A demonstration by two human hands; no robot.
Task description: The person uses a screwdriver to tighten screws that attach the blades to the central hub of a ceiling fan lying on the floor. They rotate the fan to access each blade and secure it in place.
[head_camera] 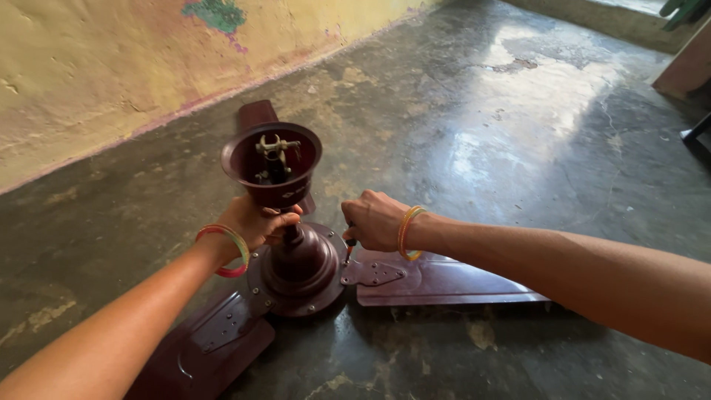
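A maroon ceiling fan (pixel 300 270) lies on the dark concrete floor with its rod pointing up. My left hand (pixel 259 222) grips the rod just under the maroon cup-shaped canopy (pixel 272 167), which holds a metal hanging clamp. My right hand (pixel 374 220) is closed around a small screwdriver (pixel 348 248) whose tip touches the motor housing near the right blade's bracket (pixel 374 274). The right blade (pixel 444 281) runs under my right forearm. Another blade (pixel 204 348) lies under my left forearm, and a third (pixel 255 115) pokes out behind the canopy. Both wrists wear coloured bangles.
A worn yellow wall (pixel 111 67) with pink and green patches runs along the left. Concrete floor (pixel 518 126) shines in the light to the far right. A dark furniture leg (pixel 696 137) and a brown panel (pixel 685 67) stand at the right edge.
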